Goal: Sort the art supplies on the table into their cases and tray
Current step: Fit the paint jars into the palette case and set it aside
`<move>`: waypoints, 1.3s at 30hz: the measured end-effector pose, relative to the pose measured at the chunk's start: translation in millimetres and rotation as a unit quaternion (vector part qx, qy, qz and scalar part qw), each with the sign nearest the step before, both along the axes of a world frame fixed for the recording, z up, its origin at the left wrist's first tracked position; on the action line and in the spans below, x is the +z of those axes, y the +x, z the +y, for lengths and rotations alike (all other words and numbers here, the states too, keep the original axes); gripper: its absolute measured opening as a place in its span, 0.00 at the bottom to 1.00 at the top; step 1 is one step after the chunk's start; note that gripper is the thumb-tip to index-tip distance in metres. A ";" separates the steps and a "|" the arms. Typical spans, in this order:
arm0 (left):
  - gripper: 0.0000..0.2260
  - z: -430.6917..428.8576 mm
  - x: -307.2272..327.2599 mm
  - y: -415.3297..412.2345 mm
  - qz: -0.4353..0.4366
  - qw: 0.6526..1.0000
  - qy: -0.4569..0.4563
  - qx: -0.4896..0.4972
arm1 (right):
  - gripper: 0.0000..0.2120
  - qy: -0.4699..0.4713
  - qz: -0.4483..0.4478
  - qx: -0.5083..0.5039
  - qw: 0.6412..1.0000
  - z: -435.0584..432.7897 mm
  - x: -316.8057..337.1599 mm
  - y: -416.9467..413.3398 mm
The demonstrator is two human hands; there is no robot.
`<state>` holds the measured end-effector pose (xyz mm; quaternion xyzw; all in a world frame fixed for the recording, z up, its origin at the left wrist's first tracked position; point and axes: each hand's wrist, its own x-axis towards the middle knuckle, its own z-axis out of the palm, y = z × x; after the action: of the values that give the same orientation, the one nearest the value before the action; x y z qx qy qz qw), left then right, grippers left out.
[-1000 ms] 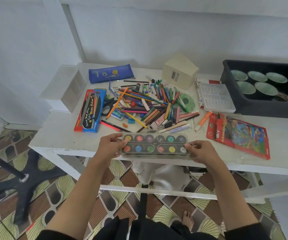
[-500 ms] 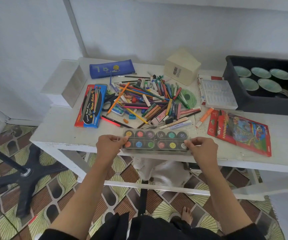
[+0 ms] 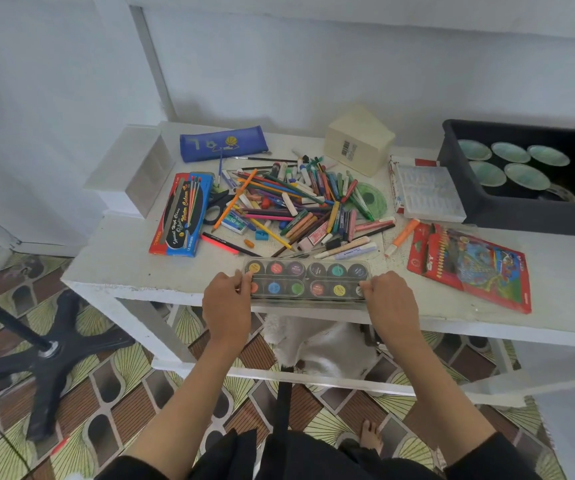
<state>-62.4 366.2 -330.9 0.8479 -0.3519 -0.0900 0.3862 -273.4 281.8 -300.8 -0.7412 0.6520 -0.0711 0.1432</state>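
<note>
The paint case [image 3: 307,280] lies flat near the front edge of the white worktop [image 3: 123,268], its long side running along that edge. The left hand [image 3: 225,303] pinches its left end and the right hand [image 3: 391,303] pinches its right end, fingers curled over the short sides. Both wrists reach in over the front edge.

Bare worktop lies to the left of the case, out to the near left corner. A narrower bare strip separates the case from the red pencil packet [image 3: 469,268] on the right. Just behind the case, the heap of pencils and crayons [image 3: 296,206] comes almost to its far side. The black tray [image 3: 521,213] stands at the far right, well apart.

The case is a clear, shallow oblong holding two rows of round paint pots with dark rims. Yellow, red, purple, green, blue and orange show among them. The left fingers cover part of the near left pot.
</note>
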 end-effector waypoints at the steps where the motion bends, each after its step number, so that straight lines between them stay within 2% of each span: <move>1: 0.14 0.8 0.0 0.6 0.005 1.000 -0.003 0.001 | 0.16 0.003 0.000 0.020 1.000 2.2 2.0 0.4; 2: 0.14 1.7 -0.8 1.6 0.017 1.000 -0.010 0.000 | 0.20 0.000 0.001 0.051 0.999 4.0 3.7 0.4; 4: 0.14 3.5 -1.8 5.3 0.037 0.999 -0.025 -0.003 | 0.40 -0.011 0.013 0.158 0.987 3.4 7.1 0.9; 5: 0.14 3.8 -2.7 6.8 0.039 0.999 -0.028 -0.007 | 0.47 -0.009 0.037 0.217 0.975 0.1 9.2 1.9; 7: 0.14 3.1 -5.0 8.7 0.039 0.999 -0.028 -0.016 | 0.52 0.004 0.096 0.312 0.945 -9.8 9.7 7.2; 9: 0.14 2.1 -6.0 9.8 0.032 0.999 -0.034 -0.025 | 0.52 0.007 0.114 0.360 0.926 -21.3 5.8 15.7; 12: 0.13 2.3 -4.7 10.7 0.001 0.998 -0.054 -0.036 | 0.48 -0.042 0.118 0.405 0.906 -32.5 -2.0 24.0; 15: 0.14 1.5 -3.6 8.2 -0.002 0.997 -0.055 -0.047 | 0.45 -0.043 0.057 0.413 0.908 -40.9 -7.6 21.6; 18: 0.23 -2.7 -0.3 -1.4 0.015 0.996 -0.066 -0.057 | 0.43 -0.031 -0.010 0.410 0.912 -45.1 -5.1 8.1; 21: 0.28 -10.9 4.3 -14.9 0.033 0.990 -0.110 -0.086 | 0.38 -0.053 -0.035 0.383 0.922 -47.9 9.2 -16.8; 25: 0.21 -33.5 14.9 -48.8 0.108 0.966 -0.177 -0.156 | 0.37 -0.092 -0.062 0.316 0.942 -54.7 28.8 -73.5; 30: 0.17 -77.9 9.0 -119.1 0.105 0.939 -0.119 -0.304 | 0.37 -0.141 -0.090 0.156 0.973 -65.9 39.5 -173.0; 35: 0.15 -131.5 3.5 -219.6 0.019 0.892 -0.079 -0.446 | 0.37 -0.172 -0.048 -0.023 0.984 -75.7 33.2 -278.8; 39: 0.15 -178.2 -2.3 -305.8 -0.089 0.832 -0.069 -0.543 | 0.36 -0.145 0.001 -0.143 0.979 -85.7 21.6 -348.4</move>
<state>-368.2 188.1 -333.2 0.4957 -0.7939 -0.1854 0.2994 -621.8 196.1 -279.2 -0.6532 0.7343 -0.1836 0.0222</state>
